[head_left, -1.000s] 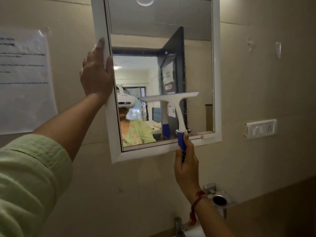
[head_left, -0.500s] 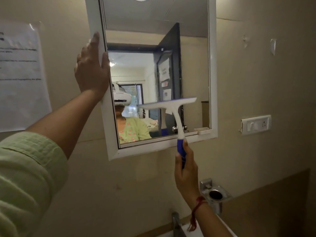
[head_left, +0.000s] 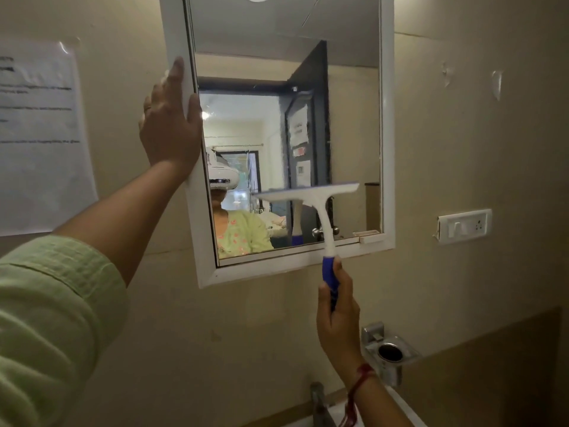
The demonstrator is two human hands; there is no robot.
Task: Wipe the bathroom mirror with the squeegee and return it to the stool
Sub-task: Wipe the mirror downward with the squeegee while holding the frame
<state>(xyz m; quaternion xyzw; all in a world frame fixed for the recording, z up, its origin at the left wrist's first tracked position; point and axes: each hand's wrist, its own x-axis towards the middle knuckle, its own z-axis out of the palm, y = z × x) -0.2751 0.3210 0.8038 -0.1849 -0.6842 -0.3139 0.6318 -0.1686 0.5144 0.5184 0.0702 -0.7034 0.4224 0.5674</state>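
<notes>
A white-framed mirror [head_left: 387, 124] hangs on the beige wall, its left side swung out from the wall. My left hand [head_left: 167, 127] grips the mirror's left frame edge, fingers wrapped around it. My right hand [head_left: 337, 315] holds the blue handle of a white squeegee [head_left: 311, 195]. The squeegee blade lies nearly level against the glass in the mirror's lower right part. The stool is out of view.
A printed paper sheet [head_left: 40, 134] is taped to the wall at the left. A white switch and socket plate [head_left: 465, 225] sits right of the mirror. Below it hangs a metal holder [head_left: 389, 352], and a tap [head_left: 318, 402] and basin edge show at the bottom.
The squeegee blade has slid down the glass from mid-height toward the lower part. My left hand has stayed on the frame edge.
</notes>
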